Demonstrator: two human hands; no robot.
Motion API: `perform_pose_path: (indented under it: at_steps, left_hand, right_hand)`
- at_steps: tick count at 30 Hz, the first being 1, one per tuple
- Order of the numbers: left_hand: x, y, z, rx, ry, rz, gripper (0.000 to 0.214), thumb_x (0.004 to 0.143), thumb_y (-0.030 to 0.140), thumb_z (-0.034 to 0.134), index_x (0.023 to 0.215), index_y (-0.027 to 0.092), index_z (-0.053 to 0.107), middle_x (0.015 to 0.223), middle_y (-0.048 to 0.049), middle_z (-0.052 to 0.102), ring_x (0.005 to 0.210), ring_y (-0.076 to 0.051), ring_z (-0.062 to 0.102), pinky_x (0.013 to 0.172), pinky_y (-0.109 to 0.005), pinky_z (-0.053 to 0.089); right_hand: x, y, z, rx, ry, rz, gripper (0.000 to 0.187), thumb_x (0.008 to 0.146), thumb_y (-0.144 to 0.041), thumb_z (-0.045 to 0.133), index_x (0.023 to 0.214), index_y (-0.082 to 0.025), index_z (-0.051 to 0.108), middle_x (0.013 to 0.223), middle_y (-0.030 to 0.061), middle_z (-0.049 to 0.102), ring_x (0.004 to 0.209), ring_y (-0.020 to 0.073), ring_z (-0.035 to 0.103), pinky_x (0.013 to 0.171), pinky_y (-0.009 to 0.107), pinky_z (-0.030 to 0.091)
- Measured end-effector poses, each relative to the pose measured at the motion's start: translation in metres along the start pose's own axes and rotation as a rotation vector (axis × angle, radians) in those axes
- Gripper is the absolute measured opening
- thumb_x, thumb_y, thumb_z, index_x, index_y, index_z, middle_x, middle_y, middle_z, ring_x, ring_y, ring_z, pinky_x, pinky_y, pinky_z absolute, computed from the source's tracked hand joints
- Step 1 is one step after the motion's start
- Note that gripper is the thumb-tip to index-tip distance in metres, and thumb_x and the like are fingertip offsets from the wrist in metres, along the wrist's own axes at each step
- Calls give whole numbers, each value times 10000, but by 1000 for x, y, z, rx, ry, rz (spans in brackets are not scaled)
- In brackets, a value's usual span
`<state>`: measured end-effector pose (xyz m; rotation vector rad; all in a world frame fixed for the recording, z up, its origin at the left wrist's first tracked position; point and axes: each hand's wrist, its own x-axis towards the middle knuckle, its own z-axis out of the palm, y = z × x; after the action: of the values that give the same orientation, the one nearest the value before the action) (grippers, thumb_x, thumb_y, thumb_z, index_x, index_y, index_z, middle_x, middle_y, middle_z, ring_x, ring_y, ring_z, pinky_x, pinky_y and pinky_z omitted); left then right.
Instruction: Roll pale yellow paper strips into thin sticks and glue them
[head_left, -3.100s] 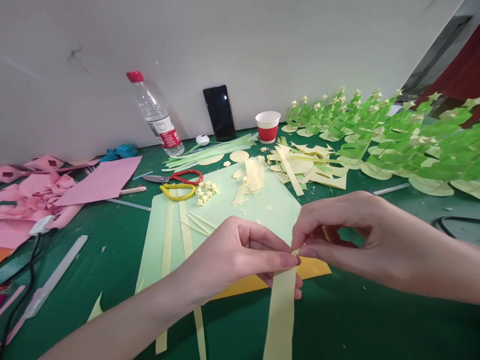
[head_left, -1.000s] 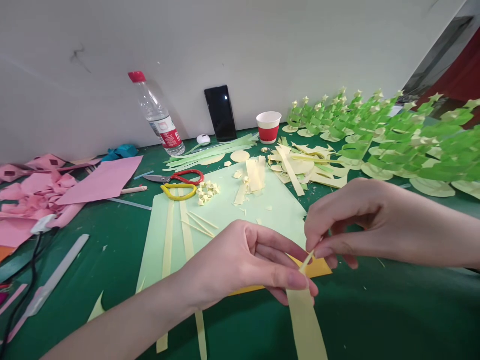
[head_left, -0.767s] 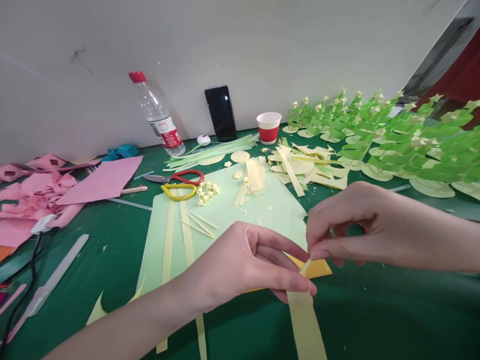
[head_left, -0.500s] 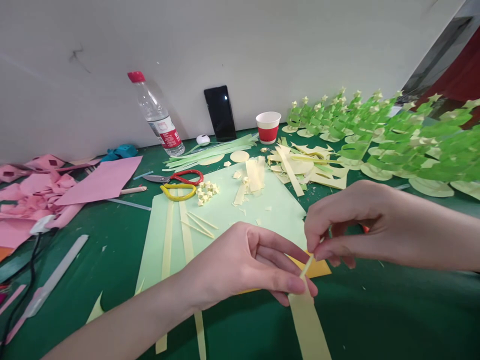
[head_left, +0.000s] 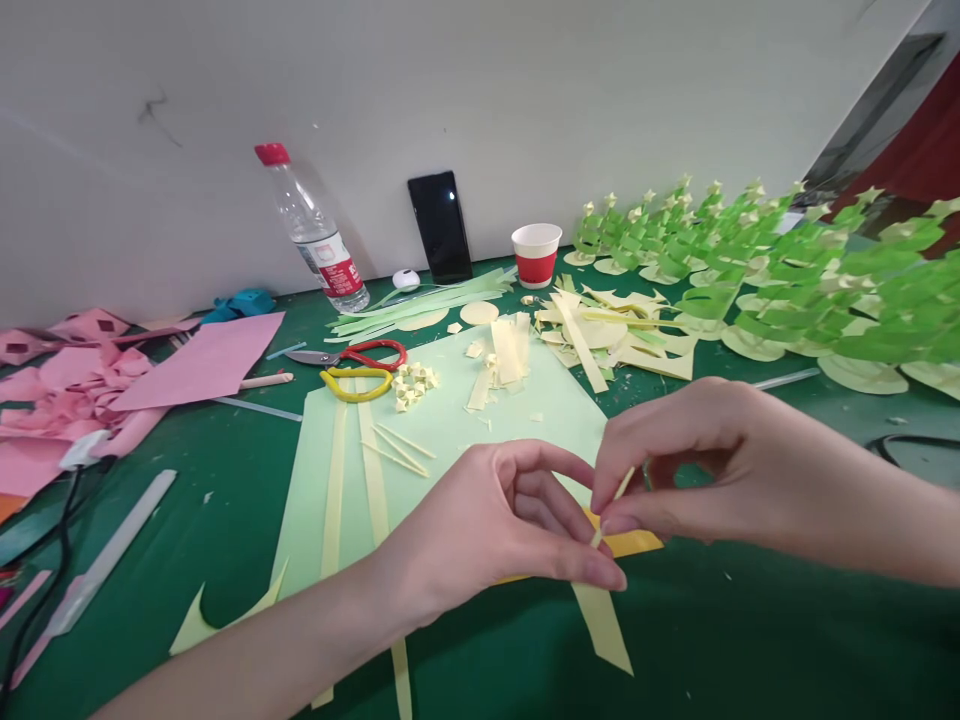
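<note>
My left hand (head_left: 510, 525) is closed in a pinch on a pale yellow paper strip (head_left: 604, 625), whose wide end hangs below the thumb. Thumb and fingertips of my right hand (head_left: 682, 470) pinch the thin, tightly narrowed end of that paper right beside my left fingertips. A short piece of this narrow end pokes out above the right thumb. Under both hands lies a light green sheet (head_left: 450, 420), with an orange-yellow paper (head_left: 634, 543) at its near corner. Thin paper sticks (head_left: 397, 450), long strips (head_left: 332, 500) and small folded stars (head_left: 415, 385) rest on the sheet.
Scissors (head_left: 360, 368) lie at the sheet's far left. Behind stand a bottle (head_left: 322, 240), a phone (head_left: 441, 228) and a paper cup (head_left: 536, 255). Paper scraps (head_left: 622, 335) and green paper trees (head_left: 787, 270) fill the right back, pink paper (head_left: 202, 360) the left.
My right hand has moved left and down, close against my left fingertips. The strip's hanging end has risen, and less of it shows below the left thumb.
</note>
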<state>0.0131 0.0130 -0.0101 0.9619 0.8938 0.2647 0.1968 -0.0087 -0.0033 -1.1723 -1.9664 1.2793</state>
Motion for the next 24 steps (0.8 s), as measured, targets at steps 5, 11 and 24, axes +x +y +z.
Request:
perform_pose_path:
  at_steps: [5,11,24]
  left_hand:
    - [-1,0,-1,37,25,-49,352,467,51,852,768,159,704,567,61,683,581,-87,629,623,-180,478]
    - [-3,-1,-2,-60,-128,3,119,672,107,738,785,143,728,671,-6,724,659,-121,668,651,-215,506]
    - [-2,-4,-3,-127,62,378,277,589,163,852,784,199,658,607,79,691,728,-106,655,784,-228,487]
  right_hand:
    - [-3,-2,-3,154,-46,127,121,755,-242,671,648,-189,692,533,-27,573,437,55,479,386,127,373]
    - [5,1,-16,303,-157,85,83,783,-198,654,713,-164,684,603,-18,618,521,64,574,474,117,457]
    - [6,6,-5,193,-27,80,251,828,-344,626,672,-148,608,544,-37,483,457,35,409,404,112,333]
